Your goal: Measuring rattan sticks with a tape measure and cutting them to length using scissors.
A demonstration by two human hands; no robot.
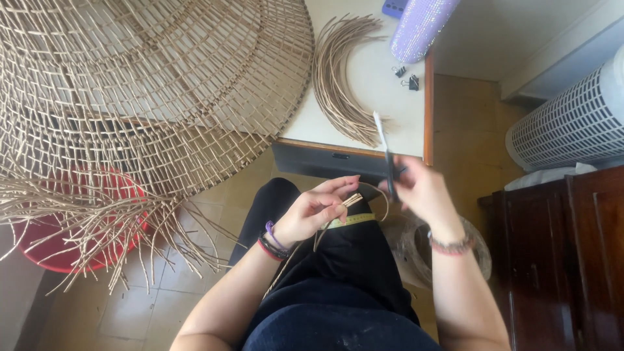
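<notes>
— Nearest the lens, what are the two hands doing over the lap in dark trousers?

— Left hand [315, 211] has its fingers pinched together on a small bundle of pale, thin rattan strands [351, 200], with the cut ends poking out toward two o'clock, probably so the tips sit level and exposed. Right hand [419, 190] is closed round the dark handle of a slim white-bladed knife [385, 156], blade pointing to twelve o'clock, clear of the strand tips.

— And that yellow-green strip?

— A tape measure [351, 221] draped across the thigh at six o'clock of the bundle, seemingly kept within reach.

— Farther out?

— At twelve o'clock, a curved sheaf of loose rattan lengths [338, 78] lies on the white tabletop [390, 97], likely stock. Two black binder clips [406, 77] sit beside it. At ten o'clock, a large open-weave rattan lampshade-like frame [143, 84] leans over a red stool [52, 240], its unwoven ends hanging free.
</notes>
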